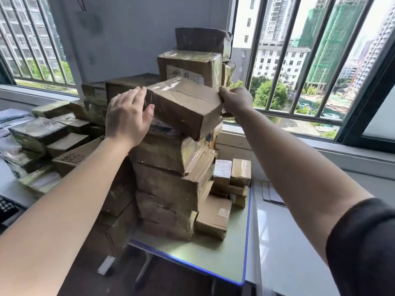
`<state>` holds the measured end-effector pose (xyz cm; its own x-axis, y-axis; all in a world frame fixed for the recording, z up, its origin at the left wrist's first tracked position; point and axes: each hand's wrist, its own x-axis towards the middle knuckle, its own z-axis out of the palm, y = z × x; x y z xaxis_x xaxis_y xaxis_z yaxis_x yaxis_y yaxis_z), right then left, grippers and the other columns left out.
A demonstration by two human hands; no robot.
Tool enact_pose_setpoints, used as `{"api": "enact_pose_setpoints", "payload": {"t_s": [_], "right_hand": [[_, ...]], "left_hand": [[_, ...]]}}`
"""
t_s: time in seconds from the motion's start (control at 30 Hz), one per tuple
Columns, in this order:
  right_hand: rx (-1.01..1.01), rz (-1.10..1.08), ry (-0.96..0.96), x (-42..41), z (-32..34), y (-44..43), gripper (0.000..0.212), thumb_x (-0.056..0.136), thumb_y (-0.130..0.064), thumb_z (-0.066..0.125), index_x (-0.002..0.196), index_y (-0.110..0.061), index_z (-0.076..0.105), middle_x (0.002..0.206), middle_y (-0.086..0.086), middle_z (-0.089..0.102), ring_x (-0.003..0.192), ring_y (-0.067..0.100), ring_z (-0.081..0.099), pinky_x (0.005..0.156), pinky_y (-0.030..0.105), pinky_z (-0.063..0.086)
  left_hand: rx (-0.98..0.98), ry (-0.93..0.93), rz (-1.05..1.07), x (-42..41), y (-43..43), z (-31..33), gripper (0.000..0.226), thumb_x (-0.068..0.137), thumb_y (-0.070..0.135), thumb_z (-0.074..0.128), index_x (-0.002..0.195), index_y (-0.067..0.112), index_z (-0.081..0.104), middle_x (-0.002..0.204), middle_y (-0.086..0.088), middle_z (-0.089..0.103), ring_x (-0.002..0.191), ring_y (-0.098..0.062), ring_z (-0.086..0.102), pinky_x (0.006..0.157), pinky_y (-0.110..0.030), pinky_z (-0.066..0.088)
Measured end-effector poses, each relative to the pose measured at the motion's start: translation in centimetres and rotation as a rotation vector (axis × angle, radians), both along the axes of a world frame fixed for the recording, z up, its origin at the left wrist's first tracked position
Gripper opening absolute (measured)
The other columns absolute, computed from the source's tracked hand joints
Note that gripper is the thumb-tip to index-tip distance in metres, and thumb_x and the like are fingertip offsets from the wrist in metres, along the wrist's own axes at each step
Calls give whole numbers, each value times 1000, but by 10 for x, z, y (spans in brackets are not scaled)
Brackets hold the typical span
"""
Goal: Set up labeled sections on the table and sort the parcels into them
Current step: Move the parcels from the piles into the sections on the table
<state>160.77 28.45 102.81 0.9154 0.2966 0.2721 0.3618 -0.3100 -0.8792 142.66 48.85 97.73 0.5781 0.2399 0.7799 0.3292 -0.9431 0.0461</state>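
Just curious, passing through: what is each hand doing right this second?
Left hand: holds the left end of the cardboard box.
Right hand: grips the same box's right end.

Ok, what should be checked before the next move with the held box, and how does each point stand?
1. Grip: left hand holds one end of the box, right hand holds the other: ok.
2. Box level: it tilts, near corner low: not ok.
3. Stack below is straight: its boxes sit offset and crooked: not ok.
4. Box lifted clear of the stack: cannot tell.
5. Free space on the table: the near corner is bare: ok.
6. Section labels on the table: none in view: cannot tell.
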Motion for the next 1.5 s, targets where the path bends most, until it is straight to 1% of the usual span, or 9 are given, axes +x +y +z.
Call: {"api": "enact_pose_setpoints", "payload": {"t_s": [0.13,0.27,0.37,0.5,0.73,0.93,1.17,1.4,1.5], "right_hand": [[63,14,37,-2,-4,6,31,94,-31,60,73,-9,62,75,6,64,79,26,71,73,44,61],[104,26,19,-7,-13,8,31,86,-38,64,67,-14,62,73,8,67,78,26,69,79,49,59],[124,-4,-48,-12,-22,11,33,84,-47,64,81,-15,61,90,11,70,88,29,69,82,48,57],[111,-85,-102,-27,-29,9,44,93,-49,57,109,-7,59,100,6,64,93,20,61,82,33,50],[160,-11,-50,-37,-38,11,43,95,-50,52,107,-10,60,104,8,66,98,25,63,90,45,52],[94,93,-78,-46,-40,13,43,93,-41,52,119,-10,64,113,6,69,104,21,63,95,46,51],[-56,156,-208,-49,-51,4,51,99,-37,48,139,-5,51,135,11,60,121,23,57,103,41,47],[-135,67,-271,-40,-73,-39,40,101,-27,47,129,1,57,125,18,64,114,29,59,98,42,48],[-149,17,-266,-30,-83,-63,40,101,-26,47,128,0,58,125,17,64,115,27,60,97,35,48]], "left_hand": [[-8,2,9,-3,2,-2,59,97,42,27,139,4,44,139,-18,49,127,-34,46,108,-49,32],[-4,-5,3,-8,-2,-5,58,96,40,29,138,4,45,138,-18,50,127,-35,46,107,-49,32],[-11,-4,3,-12,-6,-7,58,96,40,29,138,4,46,138,-18,51,127,-34,47,107,-49,33],[-24,7,4,-16,-12,-13,59,95,42,29,137,4,47,137,-18,52,126,-34,47,106,-49,34],[-18,6,15,-20,-19,-19,58,96,41,30,138,5,47,138,-17,51,126,-33,48,106,-48,34],[-25,-18,13,-24,-25,-23,59,96,42,28,139,5,45,138,-17,50,127,-32,47,106,-46,34],[-1,-57,-34,-26,-38,-28,57,98,40,30,141,5,43,141,-17,48,129,-31,46,108,-44,33],[13,-134,-136,-11,-77,-47,54,100,37,32,141,4,41,143,-17,46,131,-30,44,109,-42,33],[23,-141,-166,-2,-97,-52,54,99,34,35,144,5,37,147,-16,40,136,-30,37,112,-43,29]]}}
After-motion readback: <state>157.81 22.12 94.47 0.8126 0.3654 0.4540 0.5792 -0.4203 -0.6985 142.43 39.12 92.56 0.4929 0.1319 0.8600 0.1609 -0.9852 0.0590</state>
